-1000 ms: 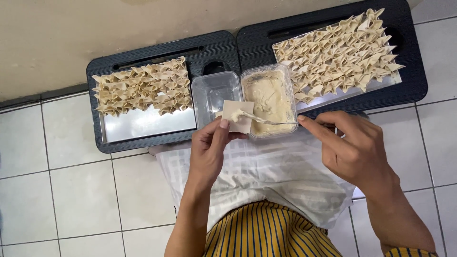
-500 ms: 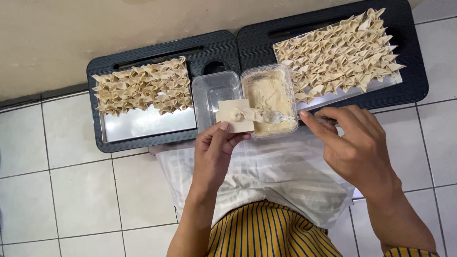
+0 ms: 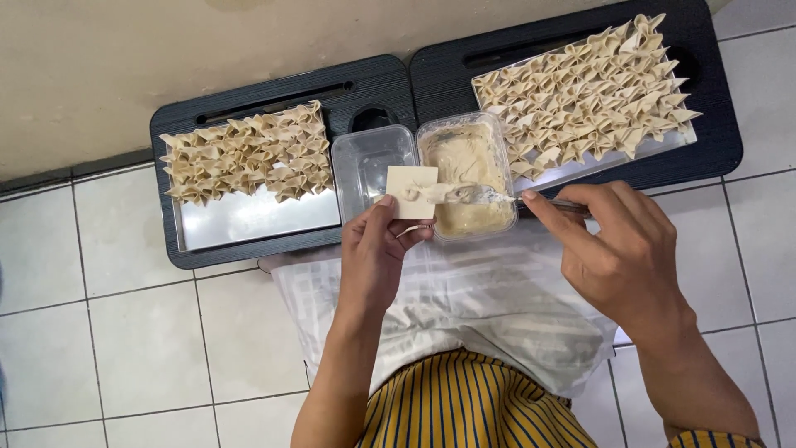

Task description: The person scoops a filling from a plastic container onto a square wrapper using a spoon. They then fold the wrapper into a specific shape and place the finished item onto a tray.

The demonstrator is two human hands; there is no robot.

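Note:
My left hand (image 3: pixel 377 253) holds a square dumpling wrapper (image 3: pixel 411 192) flat on its fingertips. My right hand (image 3: pixel 618 249) grips a metal spoon (image 3: pixel 497 197) whose tip rests on the wrapper, smearing pale filling across it. Just behind the wrapper sits a clear plastic tub of beige filling (image 3: pixel 467 170). Beside it, to the left, stands a clear plastic tub (image 3: pixel 371 162) that looks empty of filling.
Two black lap trays (image 3: pixel 249 91) lie side by side on the tiled floor against the wall. Each carries a metal sheet (image 3: pixel 240 217) with several folded dumplings (image 3: pixel 245 153) (image 3: pixel 593 87). A white cloth (image 3: pixel 464 307) covers my lap over striped yellow fabric.
The spoon has come out of the filling tub and onto the wrapper. My left hand has shifted slightly right and down with the wrapper.

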